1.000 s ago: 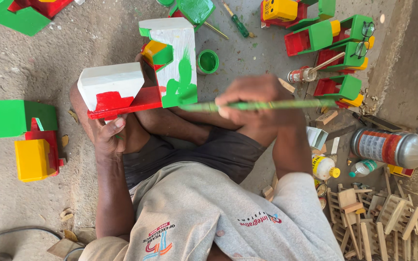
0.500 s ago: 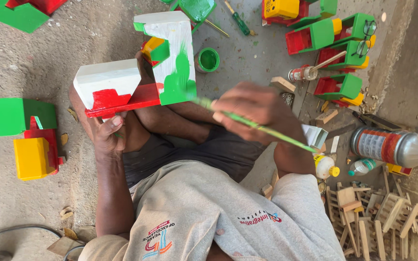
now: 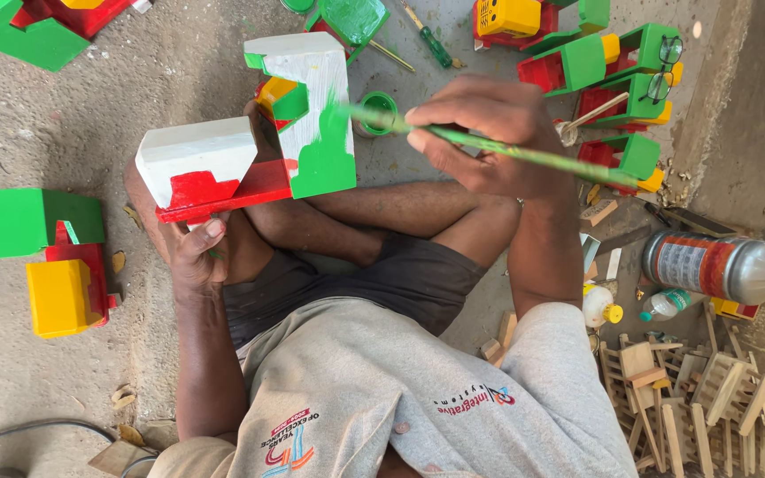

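Note:
My left hand (image 3: 195,257) grips the underside of a wooden toy truck (image 3: 250,133) painted white, red and partly green, and holds it up over my crossed legs. My right hand (image 3: 489,133) pinches a long green-stained paintbrush (image 3: 524,152). The brush tip touches the truck's upright white panel, just above its green patch. A small green paint pot (image 3: 379,112) stands on the floor behind the truck.
Painted toy trucks lie at the left (image 3: 37,257), top left (image 3: 37,26) and top right (image 3: 613,80). A screwdriver (image 3: 427,37) lies at the top. A large plastic bottle (image 3: 719,265), small bottles and unpainted wooden pieces (image 3: 701,398) crowd the right.
My right hand has swung the brush back up to the truck's panel after tilting it away. The truck has shifted slightly in my left hand.

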